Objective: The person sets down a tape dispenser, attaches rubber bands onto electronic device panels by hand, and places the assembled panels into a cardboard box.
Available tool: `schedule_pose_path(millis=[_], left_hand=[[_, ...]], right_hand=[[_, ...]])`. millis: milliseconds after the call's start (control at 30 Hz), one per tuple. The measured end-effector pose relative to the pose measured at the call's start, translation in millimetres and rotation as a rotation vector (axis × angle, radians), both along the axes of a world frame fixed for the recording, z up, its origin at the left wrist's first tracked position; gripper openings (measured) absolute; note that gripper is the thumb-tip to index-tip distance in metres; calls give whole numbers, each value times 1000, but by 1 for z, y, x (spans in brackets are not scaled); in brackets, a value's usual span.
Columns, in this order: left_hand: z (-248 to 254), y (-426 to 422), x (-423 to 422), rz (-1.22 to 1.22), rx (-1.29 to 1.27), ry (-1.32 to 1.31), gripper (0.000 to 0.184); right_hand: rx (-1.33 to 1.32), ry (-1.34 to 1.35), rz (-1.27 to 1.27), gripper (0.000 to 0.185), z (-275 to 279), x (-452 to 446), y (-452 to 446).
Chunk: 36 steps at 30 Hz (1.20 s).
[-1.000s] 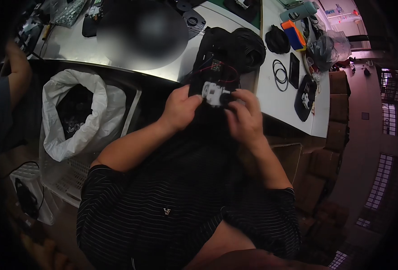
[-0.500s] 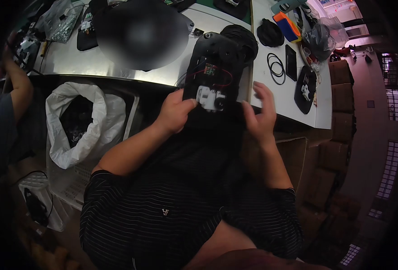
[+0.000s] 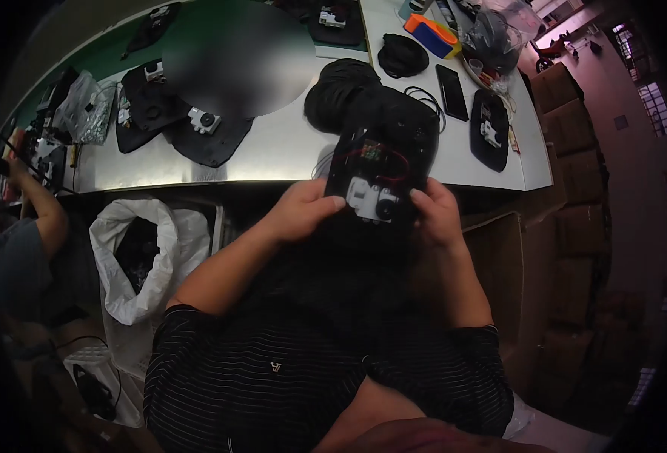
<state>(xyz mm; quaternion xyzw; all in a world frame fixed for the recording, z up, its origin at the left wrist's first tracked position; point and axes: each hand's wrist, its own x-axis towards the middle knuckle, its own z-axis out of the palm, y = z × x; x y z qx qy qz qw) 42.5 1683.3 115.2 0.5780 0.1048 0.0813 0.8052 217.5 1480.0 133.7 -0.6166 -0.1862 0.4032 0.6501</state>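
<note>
The black housing [image 3: 403, 142] bears a white module [image 3: 369, 201]

The right edge of the black housing [image 3: 400, 124] is now gripped by the right hand [image 3: 440, 215], held clear half a second ago; a dark panel [image 3: 214, 148] has been brought into view on the bench [image 3: 282, 147].

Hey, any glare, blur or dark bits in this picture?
Head view: glare whitens the tabletop; a smooth blur masks an area left of top centre; the picture's corners fade to black; the held black panel is dim, its finer detail hard to tell.
</note>
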Motion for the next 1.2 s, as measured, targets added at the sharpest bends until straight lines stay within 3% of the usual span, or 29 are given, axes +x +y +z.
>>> schedule_pose_path(millis=[33, 67, 167, 200, 267, 333, 400, 633, 700, 833, 900, 1033, 1100, 1200], left_hand=[[6, 6, 2, -46, 419, 89, 18], [16, 0, 3, 179, 324, 41, 15], [29, 0, 16, 444, 649, -309, 18], [41, -2, 21, 430, 655, -309, 18], [68, -8, 32, 75, 799, -120, 27], [67, -13, 47, 7, 801, -166, 37], [72, -21, 57, -150, 745, -5, 43], [67, -41, 66, -218, 718, -2, 48], [64, -46, 65, 62, 991, -243, 45], [75, -63, 56, 40, 1171, -206, 45], [71, -68, 59, -42, 1341, -167, 46], [64, -69, 62, -84, 1440, -282, 42], [69, -70, 63, -264, 1525, -113, 44], [73, -68, 65, -405, 1571, -102, 39]], right_hand=[[40, 22, -26, 27, -1, 3, -8], [52, 20, -47, 27, 2, 5, -13], [24, -13, -117, 27, 7, 9, -34], [50, 7, -61, 27, 7, 11, -40], [91, 27, -5, 28, 7, 10, -45], [59, 27, -77, 30, 7, 5, -47], [74, 30, -81, 30, 5, 6, -52], [165, 32, -50, 30, 6, 1, -64], [146, 25, -58, 30, 2, 3, -67], [114, -102, -106, 25, -3, 0, -66], [116, -113, -91, 24, -1, -1, -67], [85, -96, -80, 24, -3, -1, -71], [114, -92, -90, 24, -8, -3, -71], [150, -88, -87, 24, -10, -1, -73]])
